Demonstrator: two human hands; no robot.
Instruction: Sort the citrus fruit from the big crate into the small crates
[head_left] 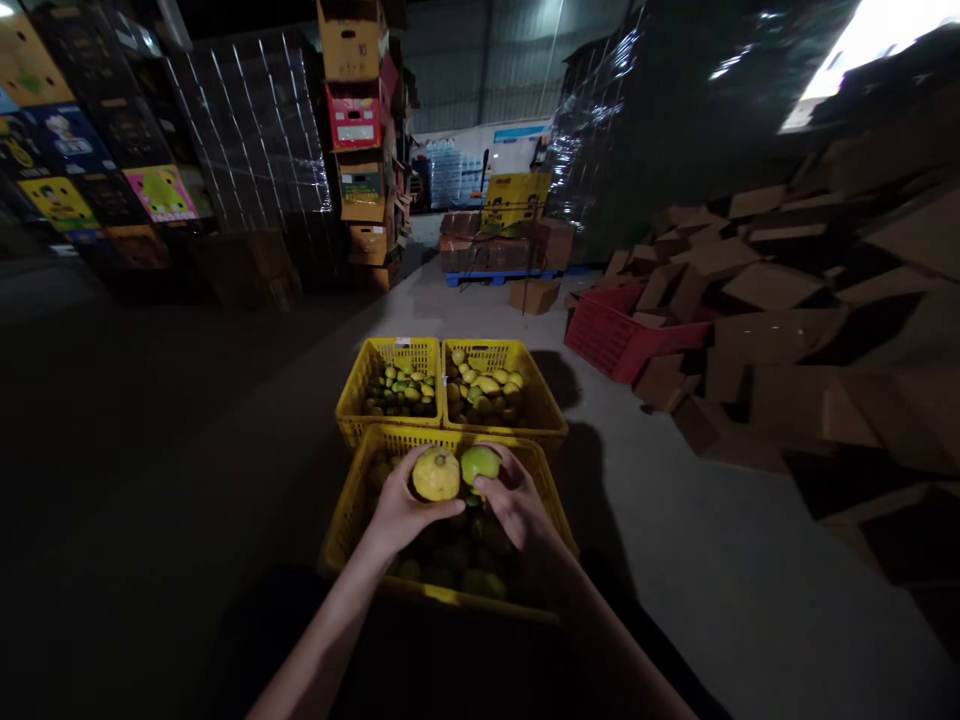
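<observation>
My left hand (405, 510) is closed around a yellow lemon (436, 474), its stem end turned towards me. Beside it, my right hand (517, 500) grips a green lemon (480, 464) between thumb and fingers. The two fruits are held close together above the near yellow crate (341, 515). Inside that crate, more green and yellowish fruit (482, 583) lies in shadow, partly hidden by my hands and forearms.
Beyond the near crate stand two yellow crates, the left one (352, 400) with small green and yellow lemons, the right one (544, 400) with larger yellowish ones. A red crate (611, 335) and heaped cardboard boxes (772, 340) lie on the right. Stacked cartons (364, 190) rise behind.
</observation>
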